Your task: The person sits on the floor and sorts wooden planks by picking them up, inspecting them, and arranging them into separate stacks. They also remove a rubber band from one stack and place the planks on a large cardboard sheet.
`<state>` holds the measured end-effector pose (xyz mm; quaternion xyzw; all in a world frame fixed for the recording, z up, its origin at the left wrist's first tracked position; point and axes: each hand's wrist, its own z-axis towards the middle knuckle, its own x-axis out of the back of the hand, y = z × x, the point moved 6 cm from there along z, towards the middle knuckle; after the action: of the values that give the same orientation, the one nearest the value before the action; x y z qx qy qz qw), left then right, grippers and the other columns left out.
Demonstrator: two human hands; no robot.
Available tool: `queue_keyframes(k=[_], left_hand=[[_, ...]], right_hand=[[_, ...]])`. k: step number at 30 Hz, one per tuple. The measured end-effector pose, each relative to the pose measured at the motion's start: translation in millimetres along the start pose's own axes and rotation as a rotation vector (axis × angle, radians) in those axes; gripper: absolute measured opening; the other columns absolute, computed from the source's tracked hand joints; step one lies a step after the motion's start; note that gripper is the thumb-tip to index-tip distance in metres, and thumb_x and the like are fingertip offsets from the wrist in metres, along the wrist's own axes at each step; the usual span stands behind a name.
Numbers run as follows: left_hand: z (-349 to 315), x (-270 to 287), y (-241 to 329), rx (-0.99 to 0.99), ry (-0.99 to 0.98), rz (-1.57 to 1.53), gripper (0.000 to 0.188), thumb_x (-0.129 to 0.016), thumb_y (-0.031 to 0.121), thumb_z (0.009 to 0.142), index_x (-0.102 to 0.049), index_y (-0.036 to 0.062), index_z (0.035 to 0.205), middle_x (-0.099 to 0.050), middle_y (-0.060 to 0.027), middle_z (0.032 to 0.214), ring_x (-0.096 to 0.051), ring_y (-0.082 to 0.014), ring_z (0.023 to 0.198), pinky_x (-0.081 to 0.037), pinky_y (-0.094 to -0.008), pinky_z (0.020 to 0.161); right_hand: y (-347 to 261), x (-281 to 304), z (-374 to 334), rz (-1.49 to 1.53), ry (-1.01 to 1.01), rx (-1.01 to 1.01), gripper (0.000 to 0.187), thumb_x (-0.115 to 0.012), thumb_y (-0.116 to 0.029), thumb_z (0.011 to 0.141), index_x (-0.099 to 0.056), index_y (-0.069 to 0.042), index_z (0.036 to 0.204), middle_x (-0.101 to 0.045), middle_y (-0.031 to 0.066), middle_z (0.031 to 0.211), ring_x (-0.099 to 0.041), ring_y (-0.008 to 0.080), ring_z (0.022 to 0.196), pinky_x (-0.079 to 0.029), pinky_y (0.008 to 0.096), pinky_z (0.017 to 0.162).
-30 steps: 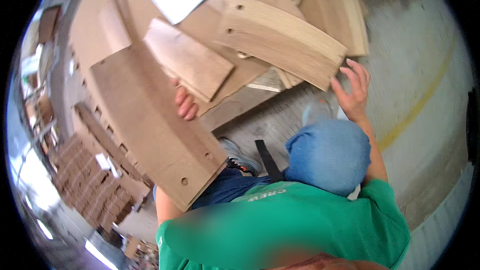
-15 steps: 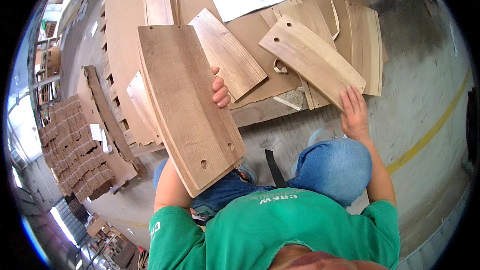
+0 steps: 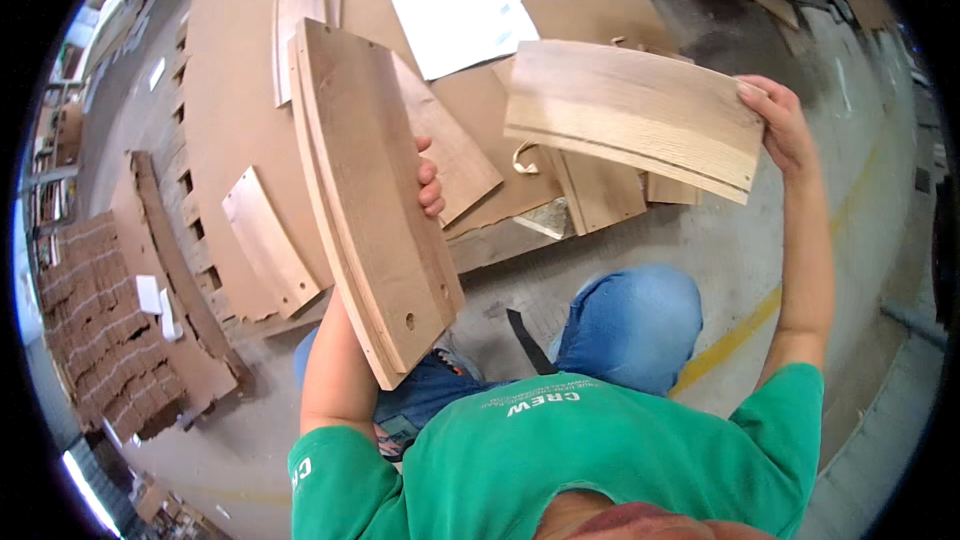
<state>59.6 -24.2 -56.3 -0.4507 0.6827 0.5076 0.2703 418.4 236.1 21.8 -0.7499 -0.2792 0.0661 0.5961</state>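
My left hand [image 3: 428,180] grips a wooden panel [image 3: 368,180] that stands tilted in front of me, its fingers curled round the right edge. The panel has round holes near its ends and a stepped left edge that may be a second panel against it. At the right, my right hand [image 3: 782,125] pinches the end of another wooden panel [image 3: 630,100], held up above the cardboard. A groove runs along this panel's near edge, with small holes at the right corners. Behind the left-hand panel lies a further wooden panel [image 3: 455,150], partly hidden.
Cardboard [image 3: 240,130] covers a low pallet bearing more panels, including a narrow one [image 3: 268,240] at left, and a white paper sheet [image 3: 455,10]. A curled strip [image 3: 524,158] lies near the middle. Stacked brown cardboard [image 3: 100,330] stands left on the floor; a yellow line [image 3: 735,340] crosses at right.
My right hand has lifted its panel and swung the near end up and right, turning the grooved edge toward me. The left-hand panel has tilted, showing more of its left edge.
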Motion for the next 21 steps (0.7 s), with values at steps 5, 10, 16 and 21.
queue_keyframes(k=[5,10,16,21], left_hand=[[15.1,25.5,8.9,0.022,0.088,0.138,0.045,-0.045,0.040,0.090,-0.046,0.0005,0.111,-0.052,-0.0084,0.072,-0.050,-0.0177,0.057,-0.042,-0.0291,0.052],[18.0,29.3,17.7,0.021,0.324,0.313,0.056,-0.049,0.050,0.087,-0.049,0.0009,0.114,-0.058,-0.0087,0.079,-0.059,-0.0182,0.071,-0.050,-0.0312,0.064],[16.7,24.7,25.4,-0.039,0.367,0.631,0.071,-0.064,0.058,0.075,-0.056,-0.0053,0.107,-0.063,-0.0128,0.097,-0.060,-0.0172,0.088,-0.049,-0.0302,0.077],[14.8,17.5,18.2,0.019,0.348,0.827,0.072,-0.065,0.058,0.074,-0.056,-0.0061,0.107,-0.063,-0.0142,0.095,-0.060,-0.0187,0.088,-0.048,-0.0308,0.077]], right_hand=[[-28.1,-32.7,19.7,-0.052,-0.188,-0.023,0.028,-0.066,-0.022,0.080,-0.064,-0.001,0.098,-0.064,0.0014,0.083,-0.057,0.0079,0.073,-0.045,0.0225,0.066],[-51.1,-66.6,32.4,-0.152,-0.305,-0.003,0.025,-0.067,-0.022,0.078,-0.066,-0.002,0.093,-0.064,0.0014,0.080,-0.057,0.0065,0.071,-0.045,0.0203,0.065],[-64.8,-103.9,48.2,-0.264,-0.497,0.017,0.026,-0.069,-0.023,0.076,-0.067,0.000,0.088,-0.063,0.0003,0.075,-0.056,0.0048,0.069,-0.045,0.0192,0.062],[-70.8,-152.1,62.8,-0.425,-0.685,-0.007,0.027,-0.070,-0.025,0.075,-0.067,0.000,0.085,-0.063,-0.0009,0.073,-0.055,0.0042,0.065,-0.045,0.0188,0.060]])
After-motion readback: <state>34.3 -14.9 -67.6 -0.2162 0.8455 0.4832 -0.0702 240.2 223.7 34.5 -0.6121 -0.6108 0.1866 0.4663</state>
